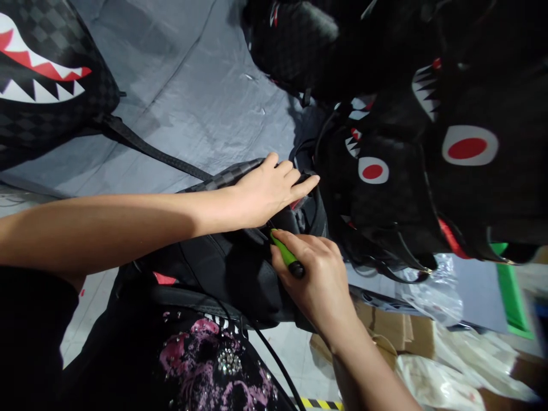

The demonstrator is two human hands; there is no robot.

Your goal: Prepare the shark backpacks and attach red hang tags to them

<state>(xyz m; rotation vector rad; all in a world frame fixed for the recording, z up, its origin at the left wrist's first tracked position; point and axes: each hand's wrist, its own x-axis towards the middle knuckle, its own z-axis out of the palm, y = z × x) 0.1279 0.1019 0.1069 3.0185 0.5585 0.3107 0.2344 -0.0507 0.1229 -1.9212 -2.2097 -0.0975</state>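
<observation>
A black checkered backpack (222,257) lies across my lap against the grey table (184,85). My left hand (268,191) rests on its top edge, fingers stretched forward and pressing the fabric down. Just below it, my right hand (319,279) is closed around a small tool with a green handle and black end (286,255). The tool's tip points into the bag, between the two hands, and is hidden there. A black strap (145,146) runs from the bag up to the left.
A pile of black backpacks with shark-mouth and red-eye prints (406,131) fills the upper right. Another such bag (43,74) sits at the upper left. Clear plastic wrapping (432,297), cardboard and a green object (511,291) lie at the lower right.
</observation>
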